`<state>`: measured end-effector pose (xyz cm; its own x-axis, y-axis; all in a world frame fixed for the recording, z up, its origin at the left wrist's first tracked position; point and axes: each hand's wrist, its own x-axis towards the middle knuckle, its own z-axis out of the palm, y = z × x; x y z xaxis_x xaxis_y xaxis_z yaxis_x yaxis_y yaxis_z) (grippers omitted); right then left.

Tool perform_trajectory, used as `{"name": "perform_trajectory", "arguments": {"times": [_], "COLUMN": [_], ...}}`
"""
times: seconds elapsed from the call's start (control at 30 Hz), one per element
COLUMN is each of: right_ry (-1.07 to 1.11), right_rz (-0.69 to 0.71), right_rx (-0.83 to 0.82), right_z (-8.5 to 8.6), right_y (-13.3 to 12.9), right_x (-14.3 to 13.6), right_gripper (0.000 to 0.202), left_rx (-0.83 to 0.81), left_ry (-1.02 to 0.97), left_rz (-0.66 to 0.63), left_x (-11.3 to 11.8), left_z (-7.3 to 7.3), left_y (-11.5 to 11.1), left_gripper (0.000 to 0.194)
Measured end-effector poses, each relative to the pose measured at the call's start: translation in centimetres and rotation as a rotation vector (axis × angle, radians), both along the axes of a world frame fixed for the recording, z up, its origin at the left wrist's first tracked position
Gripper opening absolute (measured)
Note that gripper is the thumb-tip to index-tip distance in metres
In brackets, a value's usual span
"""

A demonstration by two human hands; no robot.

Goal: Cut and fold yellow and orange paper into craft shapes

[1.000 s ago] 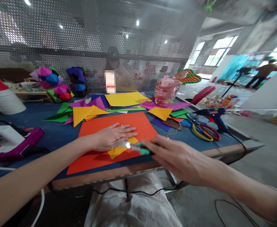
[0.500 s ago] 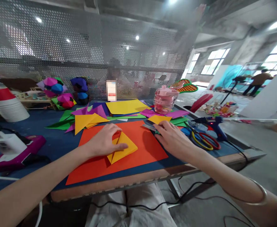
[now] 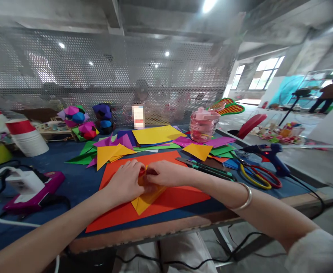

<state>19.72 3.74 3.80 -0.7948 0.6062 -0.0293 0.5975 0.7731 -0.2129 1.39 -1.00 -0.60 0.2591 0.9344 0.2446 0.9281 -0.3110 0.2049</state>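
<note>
Take the yellow fold (image 3: 144,201) as the clock's centre, lying on the orange sheet (image 3: 180,198) near the front edge of the blue counter (image 3: 81,184). Far left, toward 10 o'clock, stands a stack of cups (image 3: 31,139), white with a red band at the top. At 9 o'clock sit a purple power strip (image 3: 52,185) and, plugged into it, a white charger (image 3: 27,184) with a looping white cable. Between 10 and 11, well back, rest the many-coloured paper balls (image 3: 76,115). Around 11, nearer in, lie green papers (image 3: 85,151), purple papers (image 3: 117,141) and a yellow triangle (image 3: 107,156).

The left hand (image 3: 128,181) comes in from 8 o'clock, its fingers bent round the fold's left side and gripping it. The right hand (image 3: 165,174) meets it from 3 o'clock, a bangle (image 3: 247,197) on its wrist. Its fingers are closed on the fold's upper part — the tips partly hidden between the two hands. The fold's lower point shows beneath them, aimed at 6.

Straight back at 12 lies a larger yellow sheet (image 3: 158,134). The pink bottle (image 3: 203,127) stands at 1. At 2, a green-and-black knife (image 3: 212,168) lies by the orange sheet's upper right edge. Farther right, just short of 3, are the scissors (image 3: 254,170) — yellow and red handles — with a blue glue gun (image 3: 274,151) just beyond them, its red light showing.
</note>
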Motion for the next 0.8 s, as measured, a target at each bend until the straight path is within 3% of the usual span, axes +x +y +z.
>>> {"name": "perform_trajectory", "arguments": {"times": [0.27, 0.47, 0.67, 0.8], "right_ry": [0.136, 0.149, 0.159, 0.167], "right_rz": [-0.191, -0.107, -0.020, 0.023], "right_rx": [0.093, 0.072, 0.040, 0.005], "right_z": [-1.3, -1.7, -1.7, -2.0], "right_y": [1.1, 1.4, 1.6, 2.0], "right_x": [1.6, 2.0, 2.1, 2.2], "right_gripper": [0.025, 0.024, 0.025, 0.025], "left_rx": [-0.103, -0.180, -0.213, -0.200], "left_ry": [-0.053, -0.130, -0.214, -0.229], "left_rz": [-0.086, -0.200, -0.343, -0.335], "left_x": [-0.6, -1.7, -1.9, -1.9], "left_z": [-0.1, -0.7, 0.1, 0.9], "left_y": [1.3, 2.7, 2.8, 2.7], "left_gripper": [0.077, 0.091, 0.079, 0.059]}}
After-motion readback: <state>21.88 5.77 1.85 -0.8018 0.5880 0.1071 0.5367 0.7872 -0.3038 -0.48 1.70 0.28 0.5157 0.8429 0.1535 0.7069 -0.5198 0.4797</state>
